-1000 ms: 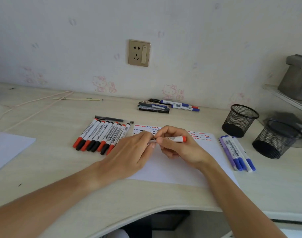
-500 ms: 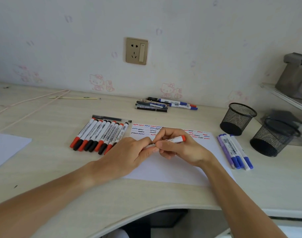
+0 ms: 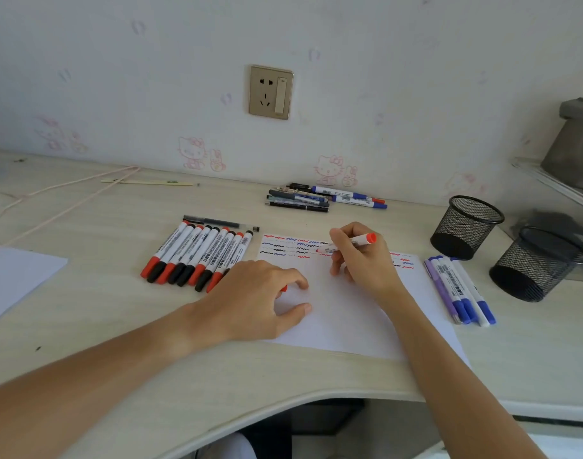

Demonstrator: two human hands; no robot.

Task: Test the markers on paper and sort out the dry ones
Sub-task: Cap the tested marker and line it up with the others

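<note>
A white paper [image 3: 349, 319] lies on the desk, with red, blue and black squiggles along its top. My right hand [image 3: 363, 263] grips an uncapped white marker with a red end [image 3: 359, 240], its tip down on the paper among the squiggles. My left hand [image 3: 250, 299] rests on the paper's left part with its fingers curled; a small red cap [image 3: 285, 287] peeks out under them. Left of the paper lies a row of several red- and black-capped markers [image 3: 197, 256]. Right of it lie several blue and purple markers [image 3: 459, 289].
Two black mesh pen cups [image 3: 465, 226] [image 3: 538, 263] stand at the right. A pile of pens and markers [image 3: 323, 197] lies by the wall. Another white sheet [image 3: 15, 276] is at the left edge, a pink cable [image 3: 68, 190] behind it. The desk's curved front edge is close.
Both hands were together on the capped marker. Now the cap is off in my left hand, which moved down-left, and my right hand has set the marker's tip on the paper.
</note>
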